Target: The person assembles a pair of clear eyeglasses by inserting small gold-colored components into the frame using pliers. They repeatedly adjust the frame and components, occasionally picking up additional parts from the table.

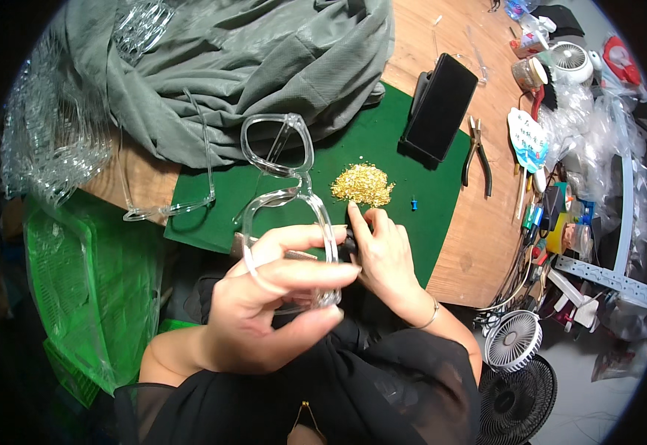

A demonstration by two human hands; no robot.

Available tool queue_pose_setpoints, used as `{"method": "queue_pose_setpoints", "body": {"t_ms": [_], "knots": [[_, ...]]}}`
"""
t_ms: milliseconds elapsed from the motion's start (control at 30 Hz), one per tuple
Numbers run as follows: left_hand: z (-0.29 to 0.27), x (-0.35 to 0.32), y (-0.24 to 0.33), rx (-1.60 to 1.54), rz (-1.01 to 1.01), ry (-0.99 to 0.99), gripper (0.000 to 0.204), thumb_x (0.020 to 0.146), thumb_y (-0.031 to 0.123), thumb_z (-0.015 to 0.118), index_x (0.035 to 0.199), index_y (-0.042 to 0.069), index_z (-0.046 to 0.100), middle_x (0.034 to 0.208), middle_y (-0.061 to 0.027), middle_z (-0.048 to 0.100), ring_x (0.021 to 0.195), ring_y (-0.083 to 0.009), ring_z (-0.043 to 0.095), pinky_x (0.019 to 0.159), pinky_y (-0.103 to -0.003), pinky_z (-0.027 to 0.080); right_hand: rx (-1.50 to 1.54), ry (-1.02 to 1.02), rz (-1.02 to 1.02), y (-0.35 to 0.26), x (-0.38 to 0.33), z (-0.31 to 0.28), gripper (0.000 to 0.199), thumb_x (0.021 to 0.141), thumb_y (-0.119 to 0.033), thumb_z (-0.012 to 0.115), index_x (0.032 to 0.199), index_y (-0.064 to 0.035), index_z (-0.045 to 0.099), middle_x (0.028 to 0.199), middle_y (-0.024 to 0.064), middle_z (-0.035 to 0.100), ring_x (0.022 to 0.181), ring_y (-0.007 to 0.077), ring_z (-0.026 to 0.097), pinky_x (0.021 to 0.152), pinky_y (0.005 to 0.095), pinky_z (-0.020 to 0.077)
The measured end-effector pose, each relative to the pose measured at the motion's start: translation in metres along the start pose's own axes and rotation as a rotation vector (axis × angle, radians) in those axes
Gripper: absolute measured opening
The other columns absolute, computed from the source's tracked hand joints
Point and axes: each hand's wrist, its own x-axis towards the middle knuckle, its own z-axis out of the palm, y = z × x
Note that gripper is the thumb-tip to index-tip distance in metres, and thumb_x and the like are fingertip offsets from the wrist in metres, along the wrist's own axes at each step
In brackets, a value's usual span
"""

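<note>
A clear plastic eyeglass frame point(305, 180) is raised toward me, gripped in my left hand point(253, 315) between the thumb and fingers at its near end. One temple folds behind the rims. My right hand point(388, 256) rests on the green mat point(427, 215), its index fingertip at the near edge of a heap of tiny gold-coloured pieces point(362, 184). The other right fingers curl under. Beside them shows something dark that I cannot make out, partly hidden by my left hand. A second clear eyeglass frame point(169, 211) lies left on the mat's edge.
A black phone point(442, 107) sits at the mat's far right, with pliers point(476, 157) nearby and a blue pin point(414, 203) closer. Grey-green cloth point(264, 59) covers the far left, beside many clear frames point(53, 126). A green crate point(93, 289) stands left; small fans point(514, 340) stand right.
</note>
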Motion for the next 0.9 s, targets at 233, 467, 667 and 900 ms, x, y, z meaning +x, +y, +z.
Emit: {"method": "queue_pose_setpoints", "body": {"t_ms": [233,467,667,900], "knots": [[-0.002,-0.008,-0.011,-0.241,-0.012,0.203,0.030,0.073,-0.009,0.066,0.100,0.000,0.055,0.124,-0.0219,0.050,0.083,-0.0110,0.057,0.083,-0.027,0.047,0.211,0.045,0.067,0.012,-0.007,-0.018,0.043,0.065,0.000,0.064,0.107,-0.0026,0.055,0.090,0.0130,0.053,0.081,0.0299,0.055,0.071,0.0372,0.0435],[0.007,-0.007,-0.011,-0.197,-0.193,0.306,0.076,0.072,-0.004,0.060,0.135,-0.003,0.019,0.115,-0.0216,0.056,0.068,-0.0143,0.060,0.066,-0.026,0.052,0.266,0.136,0.183,0.021,0.009,0.023,0.026,0.065,-0.002,0.064,0.090,-0.0043,0.055,0.084,0.0113,0.057,0.082,0.0297,0.055,0.071,0.0374,0.0400],[0.010,-0.006,-0.021,-0.222,-0.104,0.338,0.099,0.070,-0.009,0.057,0.143,0.007,-0.008,0.110,-0.0219,0.055,0.063,-0.0089,0.057,0.060,-0.022,0.051,0.275,0.140,0.179,0.019,0.011,0.024,0.027,0.065,-0.004,0.066,0.090,-0.0059,0.057,0.082,0.0096,0.055,0.080,0.0279,0.054,0.069,0.0370,0.0380],[0.008,-0.003,-0.030,-0.160,-0.035,0.103,0.107,0.070,-0.012,0.063,0.143,0.010,-0.013,0.117,-0.0213,0.049,0.069,-0.0070,0.054,0.071,-0.024,0.049,0.209,0.196,0.146,0.009,0.011,0.030,0.027,0.064,-0.004,0.066,0.089,-0.0064,0.057,0.082,0.0089,0.053,0.081,0.0274,0.054,0.069,0.0372,0.0367]]}}
